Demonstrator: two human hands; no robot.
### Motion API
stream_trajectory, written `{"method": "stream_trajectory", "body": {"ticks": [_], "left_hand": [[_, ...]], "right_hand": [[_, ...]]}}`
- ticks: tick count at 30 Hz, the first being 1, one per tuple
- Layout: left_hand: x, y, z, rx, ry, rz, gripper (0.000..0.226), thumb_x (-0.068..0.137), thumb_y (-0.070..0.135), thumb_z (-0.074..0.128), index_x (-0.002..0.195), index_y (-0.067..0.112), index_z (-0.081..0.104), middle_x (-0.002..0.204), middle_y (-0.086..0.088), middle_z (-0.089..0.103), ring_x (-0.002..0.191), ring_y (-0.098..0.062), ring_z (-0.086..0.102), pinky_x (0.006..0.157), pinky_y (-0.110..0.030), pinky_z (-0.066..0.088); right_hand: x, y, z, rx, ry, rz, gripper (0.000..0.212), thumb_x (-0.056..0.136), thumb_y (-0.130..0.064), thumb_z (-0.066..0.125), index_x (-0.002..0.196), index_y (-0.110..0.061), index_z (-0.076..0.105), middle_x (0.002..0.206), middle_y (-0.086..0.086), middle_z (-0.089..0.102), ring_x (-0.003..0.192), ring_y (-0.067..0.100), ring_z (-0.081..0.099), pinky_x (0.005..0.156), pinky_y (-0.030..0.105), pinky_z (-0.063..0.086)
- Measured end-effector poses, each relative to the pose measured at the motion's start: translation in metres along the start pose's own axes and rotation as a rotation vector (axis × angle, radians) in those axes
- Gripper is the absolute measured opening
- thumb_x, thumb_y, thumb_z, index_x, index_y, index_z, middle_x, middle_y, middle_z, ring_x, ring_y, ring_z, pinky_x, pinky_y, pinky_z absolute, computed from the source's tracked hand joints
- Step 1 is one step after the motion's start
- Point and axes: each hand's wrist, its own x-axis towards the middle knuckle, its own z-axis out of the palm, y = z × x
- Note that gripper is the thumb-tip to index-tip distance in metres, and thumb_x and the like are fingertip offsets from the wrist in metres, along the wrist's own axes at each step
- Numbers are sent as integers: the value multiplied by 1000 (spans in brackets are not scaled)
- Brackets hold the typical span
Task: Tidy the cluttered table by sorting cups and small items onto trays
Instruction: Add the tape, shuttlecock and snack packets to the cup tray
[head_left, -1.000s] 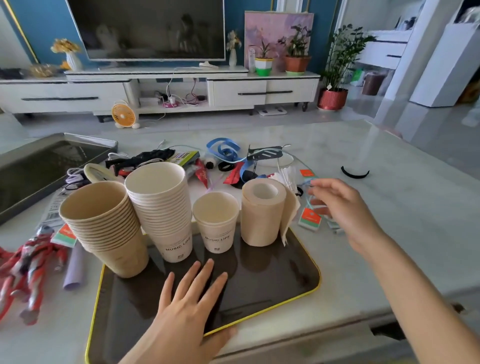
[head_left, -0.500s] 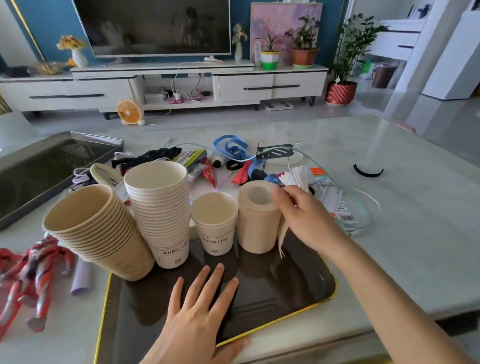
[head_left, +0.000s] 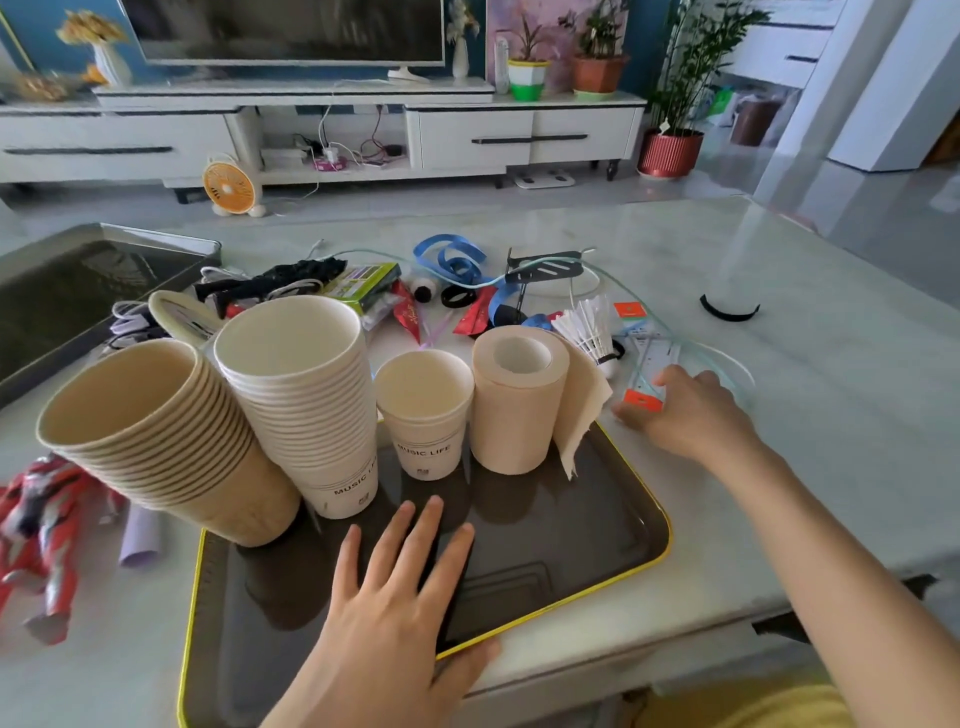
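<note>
A dark tray with a yellow rim (head_left: 597, 561) lies in front of me. On it stand a leaning stack of brown paper cups (head_left: 156, 436), a stack of white paper cups (head_left: 306, 395), a single white cup (head_left: 426, 415) and a beige tissue roll (head_left: 519, 405). My left hand (head_left: 395, 613) rests flat on the tray, fingers spread. To the right of the tray my right hand (head_left: 685, 415) is on the table, its fingers pinching a white packet with an orange end (head_left: 647, 379).
Behind the cups lies clutter: a shuttlecock (head_left: 589, 325), blue ribbon (head_left: 452, 257), a green box (head_left: 363, 283), red sachets, black items. A second grey tray (head_left: 78, 291) sits at the far left. A red toy figure (head_left: 41, 535) lies at the near left; a black ring (head_left: 727, 312) at the right.
My right hand left the tissue roll and moved right onto the table, taking hold of the orange-ended packet. The left hand stayed flat on the tray.
</note>
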Motion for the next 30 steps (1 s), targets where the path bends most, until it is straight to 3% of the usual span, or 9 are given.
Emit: {"method": "stream_trajectory", "body": {"ticks": [3,5,11,15,21,24,26,28,30], "left_hand": [[0,2,-4,17,-52,-31,71,86,69,7,124,23,47,126,-8,60,117,-23,41,80,-57,48],[-1,2,-4,14,-69,-29,69,86,68,11,125,23,46,127,-8,59,118,-23,40,89,-54,45],[-3,2,-12,-3,-133,-46,70,88,68,10,126,22,46,129,-9,57,120,-24,39,83,-60,45],[-4,4,-13,3,-173,-59,70,88,67,7,127,22,45,130,-9,57,121,-24,39,85,-60,43],[-7,7,-14,24,-191,-69,71,88,66,8,126,21,47,129,-9,57,120,-29,51,85,-58,45],[-7,8,-17,23,-218,-68,72,89,65,9,126,19,50,129,-11,57,117,-31,56,85,-59,44],[-7,8,-20,11,-252,-71,72,89,66,10,127,19,50,130,-11,57,117,-31,56,86,-59,44],[-9,7,-21,-7,-296,-71,72,89,66,10,127,19,49,130,-11,56,117,-31,56,86,-58,44],[-9,6,-24,-52,-293,-61,75,88,68,8,130,20,48,134,-10,53,121,-31,53,89,-58,42]], "right_hand": [[-1,-4,6,-77,11,-31,60,86,-58,48,122,-10,44,125,20,44,115,37,46,89,37,39],[-3,-7,8,-60,13,-39,55,88,-53,50,120,-8,43,123,20,45,113,37,47,88,37,40],[-10,-7,2,167,110,-195,36,81,-14,69,111,-7,50,120,14,40,99,31,53,85,32,40],[-7,1,1,81,-8,-313,19,84,-22,64,99,-12,57,96,3,47,86,18,46,72,24,31],[2,11,0,28,-50,-314,8,82,-20,62,89,-22,60,101,9,55,107,32,50,88,35,41],[3,10,-4,155,-78,-257,23,81,-11,64,104,-12,64,101,6,62,102,24,56,82,25,40],[2,10,-4,117,-108,-280,8,82,-9,62,90,-12,64,92,5,60,93,23,54,74,24,38],[-2,9,-6,128,-64,-311,17,83,-7,60,70,-17,55,80,3,56,83,24,52,67,25,33],[-7,8,-12,218,101,-378,14,84,-5,60,73,-13,57,80,7,58,82,26,54,64,25,30]]}}
